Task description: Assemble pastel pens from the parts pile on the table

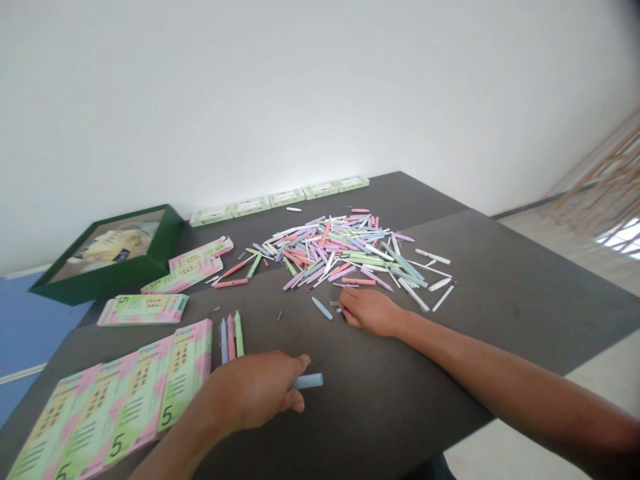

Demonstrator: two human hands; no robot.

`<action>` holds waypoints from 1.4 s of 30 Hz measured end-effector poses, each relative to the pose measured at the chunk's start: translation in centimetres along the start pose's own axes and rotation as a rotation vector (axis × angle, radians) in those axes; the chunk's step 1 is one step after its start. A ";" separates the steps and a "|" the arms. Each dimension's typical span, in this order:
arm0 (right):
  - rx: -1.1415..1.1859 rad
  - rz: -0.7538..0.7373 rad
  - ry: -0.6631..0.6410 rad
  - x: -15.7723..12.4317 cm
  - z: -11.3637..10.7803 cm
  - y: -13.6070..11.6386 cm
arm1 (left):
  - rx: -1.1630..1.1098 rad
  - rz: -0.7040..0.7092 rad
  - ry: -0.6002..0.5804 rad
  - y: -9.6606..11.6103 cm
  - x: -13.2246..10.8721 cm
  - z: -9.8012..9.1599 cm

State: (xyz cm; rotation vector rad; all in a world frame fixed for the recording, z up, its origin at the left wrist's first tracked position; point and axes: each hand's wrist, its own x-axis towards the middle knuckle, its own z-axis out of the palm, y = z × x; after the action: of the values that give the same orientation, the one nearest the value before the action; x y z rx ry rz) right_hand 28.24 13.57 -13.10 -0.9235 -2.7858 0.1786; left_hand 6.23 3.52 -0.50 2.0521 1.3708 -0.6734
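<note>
My left hand [255,391] is shut on a light-blue pen barrel [307,381], whose end sticks out past the fingers. Three assembled pastel pens [231,337] lie side by side just beyond that hand. My right hand [367,312] rests on the dark table at the near edge of a heap of pastel pen parts [340,253]. Its fingertips touch the table beside a small piece [339,310], and whether they pinch it is hard to tell. A loose blue pen barrel [322,308] lies just left of those fingers.
Flat pastel cartons marked 5 [143,393] cover the table's near left. A dark green box [113,253] stands at the far left, and a row of pale green cartons [280,199] lines the far edge. The dark table [505,293] ends at the right, above a tiled floor.
</note>
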 end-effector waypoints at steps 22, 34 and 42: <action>1.069 0.420 0.298 -0.8 -2.4 3.3 | 0.004 0.053 0.016 -0.4 0.3 0.6; 0.323 0.378 0.115 -3.5 -2.5 0.3 | 0.031 0.068 0.013 -0.3 0.3 0.6; 0.250 0.177 0.109 -3.7 -2.0 0.2 | 0.011 0.065 0.020 -0.3 0.6 0.9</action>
State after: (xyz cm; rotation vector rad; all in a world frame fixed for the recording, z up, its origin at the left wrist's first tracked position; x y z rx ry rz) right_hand 31.68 11.66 -11.79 -1.0771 -2.5087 0.4765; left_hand 6.04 3.37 -1.55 2.1077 1.3081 -0.6356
